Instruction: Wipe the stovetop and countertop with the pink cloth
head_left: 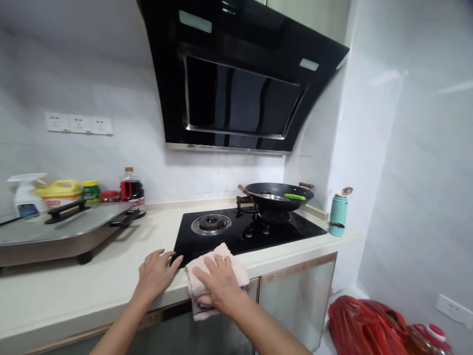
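Note:
My right hand [221, 283] holds a folded pale pink cloth [199, 264] at the front edge of the black gas cooktop [236, 241]. Its fingers lie over the top of the cloth, and part of the cloth hangs past the counter's edge. To the left, my left hand [157, 271] is open, with its palm down on the counter and fingertips by the cooktop's front left corner. Behind the hands is the bare left burner [211, 223]. A black wok [275, 199] with wooden handles sits over the right burner, with a bright green item [294, 196] inside.
An electric pan [66, 239] with a glass lid takes up the left counter. Behind it stand a spray bottle [27, 195], containers and a dark sauce bottle [133, 190]. A turquoise flask [338, 214] is at the right end. The range hood [240, 79] hangs overhead. A red bag [364, 325] lies lower right.

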A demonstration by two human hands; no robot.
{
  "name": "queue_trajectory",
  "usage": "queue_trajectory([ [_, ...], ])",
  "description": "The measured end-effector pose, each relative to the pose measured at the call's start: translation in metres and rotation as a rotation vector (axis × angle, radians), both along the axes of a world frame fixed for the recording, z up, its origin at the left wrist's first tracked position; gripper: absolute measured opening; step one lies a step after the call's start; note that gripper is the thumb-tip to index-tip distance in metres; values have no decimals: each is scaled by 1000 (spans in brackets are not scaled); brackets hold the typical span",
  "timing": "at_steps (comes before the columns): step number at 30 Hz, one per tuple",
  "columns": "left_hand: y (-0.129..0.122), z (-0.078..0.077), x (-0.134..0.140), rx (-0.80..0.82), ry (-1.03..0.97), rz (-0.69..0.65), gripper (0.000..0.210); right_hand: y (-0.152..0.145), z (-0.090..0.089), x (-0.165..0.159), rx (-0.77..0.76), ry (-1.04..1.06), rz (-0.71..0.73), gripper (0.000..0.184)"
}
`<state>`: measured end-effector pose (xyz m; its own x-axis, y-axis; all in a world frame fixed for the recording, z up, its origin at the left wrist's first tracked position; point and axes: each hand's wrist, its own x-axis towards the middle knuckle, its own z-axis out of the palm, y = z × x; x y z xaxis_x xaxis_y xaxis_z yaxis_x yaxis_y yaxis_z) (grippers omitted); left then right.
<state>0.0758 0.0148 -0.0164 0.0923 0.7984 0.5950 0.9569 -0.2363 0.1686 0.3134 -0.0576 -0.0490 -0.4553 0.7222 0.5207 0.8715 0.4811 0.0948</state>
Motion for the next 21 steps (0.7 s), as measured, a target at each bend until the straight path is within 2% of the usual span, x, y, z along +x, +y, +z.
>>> queue_trajectory([
  [2, 2, -3, 0, -75, 20, 29, 53, 2, -4, 13, 31, 11, 58, 86],
  [6, 0, -1, -2, -160, 66, -38, 59, -1, -18, 65, 105, 83, 66, 82],
  [10, -1, 1, -3, -194, 85, -36, 61, -9, -28, 136, 113, 98, -18, 89],
  [14, 0, -2, -2, -175, 86, -45, 63, -18, -28, 210, 91, 109, -162, 94],
  [21, -7, -1, 2, -165, 105, -42, 63, -21, -27, 307, 15, 77, -326, 91],
])
